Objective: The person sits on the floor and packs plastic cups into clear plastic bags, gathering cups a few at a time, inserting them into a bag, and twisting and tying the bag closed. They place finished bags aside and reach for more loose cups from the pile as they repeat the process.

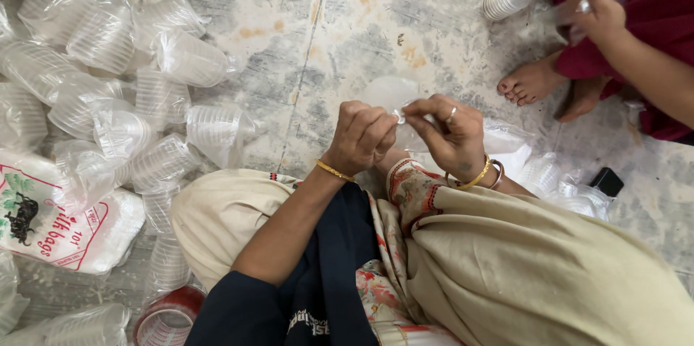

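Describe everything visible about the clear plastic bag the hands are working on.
The clear plastic bag is thin, glossy and see-through, crumpled rather than flat. Its upper edge is pinched between the fingertips of the left hand and the right hand, held above the floor in front of the lap. What is inside cannot be told. More film shows behind the right hand.

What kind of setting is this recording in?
Probably a home or small workshop floor used for hand-packing disposable cups: bagged stacks of clear cups lie on the worn stone floor, and a barefoot co-worker sits nearby.
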`<state>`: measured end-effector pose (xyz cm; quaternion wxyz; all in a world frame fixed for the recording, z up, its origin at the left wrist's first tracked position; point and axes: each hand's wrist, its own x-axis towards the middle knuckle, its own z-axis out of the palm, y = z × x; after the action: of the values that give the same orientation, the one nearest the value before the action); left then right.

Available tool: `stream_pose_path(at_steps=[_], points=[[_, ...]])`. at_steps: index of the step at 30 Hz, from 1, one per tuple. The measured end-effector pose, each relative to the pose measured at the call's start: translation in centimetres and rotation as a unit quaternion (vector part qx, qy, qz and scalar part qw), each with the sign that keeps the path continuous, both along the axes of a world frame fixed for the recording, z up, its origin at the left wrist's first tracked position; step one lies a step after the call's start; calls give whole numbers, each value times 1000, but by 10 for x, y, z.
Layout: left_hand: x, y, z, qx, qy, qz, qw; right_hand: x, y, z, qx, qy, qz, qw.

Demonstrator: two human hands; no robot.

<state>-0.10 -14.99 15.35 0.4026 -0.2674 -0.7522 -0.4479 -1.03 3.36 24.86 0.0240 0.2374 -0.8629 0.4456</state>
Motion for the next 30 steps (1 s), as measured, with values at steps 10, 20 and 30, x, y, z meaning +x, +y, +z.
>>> stream_pose_path(at_steps=[10,20,30], points=[[4,6,-3,18,-14,8,1000,-5,7,9,-45,-82,50,994],[5,9,4,26,-41,8,999,-6,2,8,71,74,65,993],[-2,-1,8,-15,-105,-3,994,-15,7,-15,193,192,-42,961]])
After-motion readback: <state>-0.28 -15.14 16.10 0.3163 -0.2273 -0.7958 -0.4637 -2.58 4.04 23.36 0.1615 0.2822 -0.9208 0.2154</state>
